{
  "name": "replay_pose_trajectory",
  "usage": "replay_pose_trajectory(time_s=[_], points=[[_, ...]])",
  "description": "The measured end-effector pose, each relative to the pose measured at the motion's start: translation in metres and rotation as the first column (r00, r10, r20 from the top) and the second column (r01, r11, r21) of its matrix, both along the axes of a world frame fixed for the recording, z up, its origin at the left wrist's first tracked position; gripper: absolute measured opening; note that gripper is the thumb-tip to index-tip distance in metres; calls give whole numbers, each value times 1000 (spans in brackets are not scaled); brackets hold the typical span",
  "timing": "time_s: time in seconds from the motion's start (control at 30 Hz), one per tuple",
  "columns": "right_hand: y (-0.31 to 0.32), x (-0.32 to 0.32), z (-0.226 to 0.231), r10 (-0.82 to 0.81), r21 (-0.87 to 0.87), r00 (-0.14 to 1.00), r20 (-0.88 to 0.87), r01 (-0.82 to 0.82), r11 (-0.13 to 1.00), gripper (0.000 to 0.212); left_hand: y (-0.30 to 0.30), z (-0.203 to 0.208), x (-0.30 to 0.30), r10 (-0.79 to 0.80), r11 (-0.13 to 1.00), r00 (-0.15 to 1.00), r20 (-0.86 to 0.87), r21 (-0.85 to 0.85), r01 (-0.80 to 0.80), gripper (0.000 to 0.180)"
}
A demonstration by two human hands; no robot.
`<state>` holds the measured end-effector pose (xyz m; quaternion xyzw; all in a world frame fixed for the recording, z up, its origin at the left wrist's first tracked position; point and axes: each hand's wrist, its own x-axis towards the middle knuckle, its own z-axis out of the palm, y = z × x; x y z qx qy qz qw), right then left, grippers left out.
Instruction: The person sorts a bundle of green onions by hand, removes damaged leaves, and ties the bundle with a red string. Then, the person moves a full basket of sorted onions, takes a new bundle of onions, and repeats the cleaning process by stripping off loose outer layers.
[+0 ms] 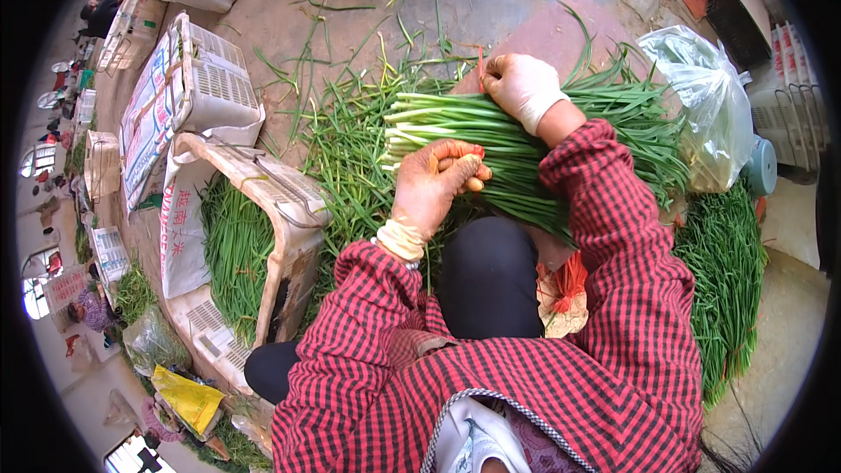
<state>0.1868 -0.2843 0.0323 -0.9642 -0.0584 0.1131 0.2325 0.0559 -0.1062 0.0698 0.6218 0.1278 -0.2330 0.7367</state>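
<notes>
A thick bunch of garlic chives (464, 127) lies crosswise before me, its pale stem ends to the left and green leaves to the right. My right hand (526, 88), in a thin whitish glove, is closed at the bunch's far side; a thin red tie (480, 63) sticks up beside its fingers. On the near side, my left hand (436, 184), in a stained, yellowish glove, has its fingers pinched together against the stems, with a bit of red at the fingertips. Most of the tie is hidden between the hands.
Loose chive trimmings (350, 140) cover the floor to the left. Beyond are a crate of chives (307, 201) and another pale crate (223, 79). To the right are a clear plastic bag (705, 105), a blue container (762, 166) and stacked chives (718, 280). Red ties (569, 285) lie by my knee.
</notes>
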Motion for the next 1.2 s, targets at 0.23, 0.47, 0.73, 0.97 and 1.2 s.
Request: replay_pose_trajectory(time_s=[0.23, 0.47, 0.73, 0.97, 1.2], points=[[16, 12, 10, -26, -89, 987, -158, 12, 996, 46, -4, -12, -5, 38, 997, 996, 85, -74, -32, 18], [9, 0, -24, 32, 473, 998, -55, -2, 881, 23, -5, -9, -4, 40, 995, 996, 76, -97, -32, 19], [-4, -89, 22, 138, 337, 814, 565, -380, 861, 15, -3, -11, -8, 33, 998, 999, 37, -47, -32, 18], [-12, -92, 12, 200, 251, 704, 681, -481, 840, 34, 7, -15, -12, -31, 985, 993, 110, -165, 49, 17], [-21, -83, 3, 206, 418, 773, 600, -522, 743, 43, 10, -13, -7, -77, 979, 990, 122, -181, 99, 23]])
